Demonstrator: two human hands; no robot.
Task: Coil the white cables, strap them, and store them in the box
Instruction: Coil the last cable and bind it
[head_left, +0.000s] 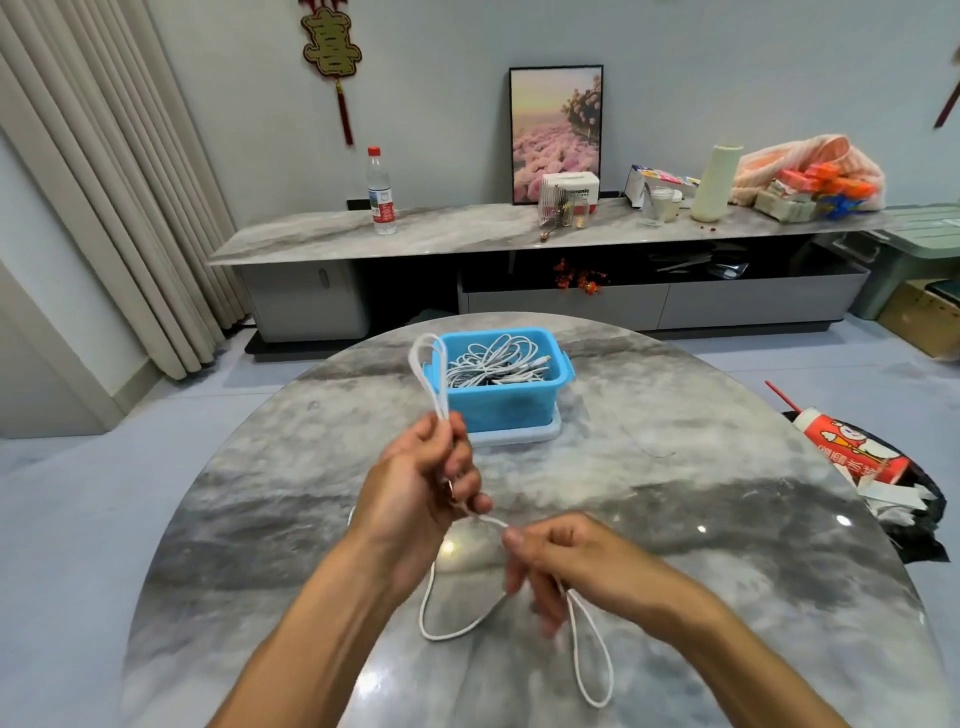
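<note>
The left hand (426, 483) is raised above the round marble desk (727, 519), its fingers curled tight round a white cable (431, 379). Folded loops of that cable stand up out of the fist and overlap the left wall of the blue box (506, 402) behind. From the fist the cable runs down and right to the right hand (566, 561), which pinches it between thumb and fingers. The right fingers are blurred, so how they lie cannot be made out. Below the hands one loop hangs toward the desk between the forearms, and a second, longer loop drops beneath the right hand.

The blue box sits near the far edge of the desk on a pale grey tray or lid (519, 435), open on top. In it lies a loose tangle of white cables (493, 364); whether any are strapped cannot be told. At the right edge a red paper cup (852, 447) lies tilted on a dark bag, partly hidden by the desk.
</note>
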